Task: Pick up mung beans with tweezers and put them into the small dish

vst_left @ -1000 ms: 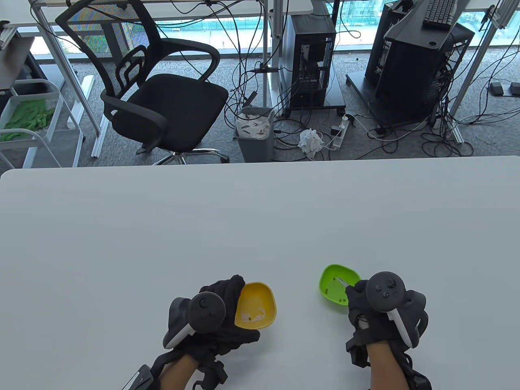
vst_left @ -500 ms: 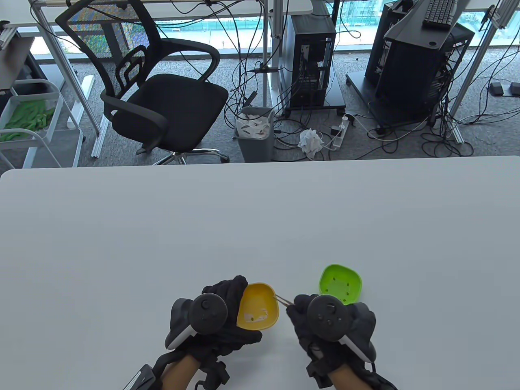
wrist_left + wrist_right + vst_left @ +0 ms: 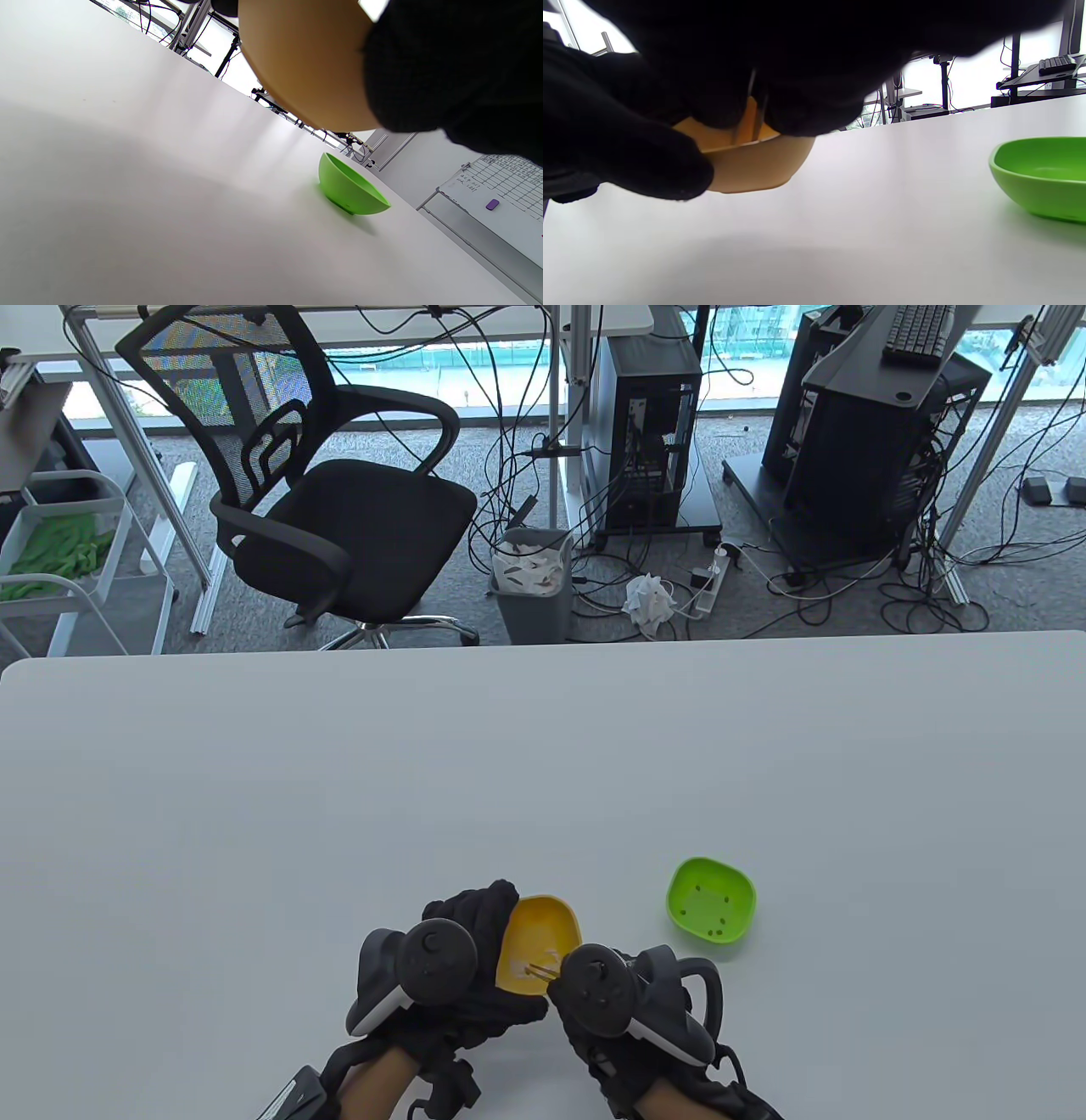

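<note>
My left hand (image 3: 475, 950) grips the yellow dish (image 3: 534, 933) by its left side and holds it tilted, lifted off the table; its underside shows in the left wrist view (image 3: 305, 63). My right hand (image 3: 594, 993) holds metal tweezers (image 3: 543, 970) whose tips reach into the yellow dish; the two prongs show in the right wrist view (image 3: 755, 110). Whether a bean is between the tips cannot be told. The green dish (image 3: 711, 897) stands on the table to the right with several dark mung beans in it. It also shows in the left wrist view (image 3: 350, 190) and the right wrist view (image 3: 1039, 178).
The white table (image 3: 543, 763) stretches wide beyond the dishes. Past its far edge are an office chair (image 3: 322, 500), a bin (image 3: 533, 585), computer towers and cables on the floor.
My right hand has moved left with the tweezers, from over the green dish to the yellow dish, and the tips now reach inside it. My left hand keeps holding the yellow dish.
</note>
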Available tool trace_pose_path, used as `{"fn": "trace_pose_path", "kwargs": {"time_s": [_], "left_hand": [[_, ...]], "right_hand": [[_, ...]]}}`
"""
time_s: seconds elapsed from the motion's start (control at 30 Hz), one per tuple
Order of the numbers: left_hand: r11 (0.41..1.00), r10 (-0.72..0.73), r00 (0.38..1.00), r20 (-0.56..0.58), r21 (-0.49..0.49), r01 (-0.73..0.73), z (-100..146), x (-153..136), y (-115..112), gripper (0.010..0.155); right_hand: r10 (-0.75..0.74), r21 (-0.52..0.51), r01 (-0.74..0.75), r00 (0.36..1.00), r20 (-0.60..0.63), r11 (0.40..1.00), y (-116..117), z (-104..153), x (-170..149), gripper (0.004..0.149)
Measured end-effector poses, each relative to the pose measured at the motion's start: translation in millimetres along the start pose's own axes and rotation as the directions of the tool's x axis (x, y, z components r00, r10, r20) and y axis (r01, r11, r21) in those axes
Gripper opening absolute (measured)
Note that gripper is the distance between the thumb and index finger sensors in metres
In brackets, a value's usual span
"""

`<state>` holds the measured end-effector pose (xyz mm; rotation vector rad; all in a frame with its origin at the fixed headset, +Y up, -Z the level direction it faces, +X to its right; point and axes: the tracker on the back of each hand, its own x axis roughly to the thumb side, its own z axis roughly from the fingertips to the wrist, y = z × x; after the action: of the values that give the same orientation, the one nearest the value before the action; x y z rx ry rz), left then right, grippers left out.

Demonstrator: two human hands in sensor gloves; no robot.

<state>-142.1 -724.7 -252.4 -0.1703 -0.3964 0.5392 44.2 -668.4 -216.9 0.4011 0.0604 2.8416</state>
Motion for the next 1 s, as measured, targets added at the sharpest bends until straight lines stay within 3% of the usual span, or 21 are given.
{"fn": "trace_pose_path", "kwargs": {"time_s": [0.43, 0.67, 0.83, 1.0], "left_hand": [[1.000, -0.006, 1.000, -0.010, -0.024, 0.006, -2, 0, -2, 0.122], [0.999, 0.028, 1.000, -0.004, -0.015, -0.028, -1, -3, 0, 0.121], [0.999, 0.040, 0.999, 0.004, -0.023, -0.040, -1, -4, 0, 0.120], [0.999, 0.047, 0.998, 0.038, -0.024, -0.046, -1, -3, 0, 0.121]], "right_hand": [[0.022, 0.032, -0.022, 1.000, 0.005, 0.999, 5, -2, 3, 0.035], [-0.048, -0.050, 0.047, 0.999, -0.022, 0.998, -10, 2, -12, 0.035], [-0.141, -0.172, 0.116, 0.980, -0.141, 0.978, -35, 9, -54, 0.035], [-0.183, -0.300, 0.063, 0.902, -0.390, 0.952, -53, 19, -126, 0.035]]}}
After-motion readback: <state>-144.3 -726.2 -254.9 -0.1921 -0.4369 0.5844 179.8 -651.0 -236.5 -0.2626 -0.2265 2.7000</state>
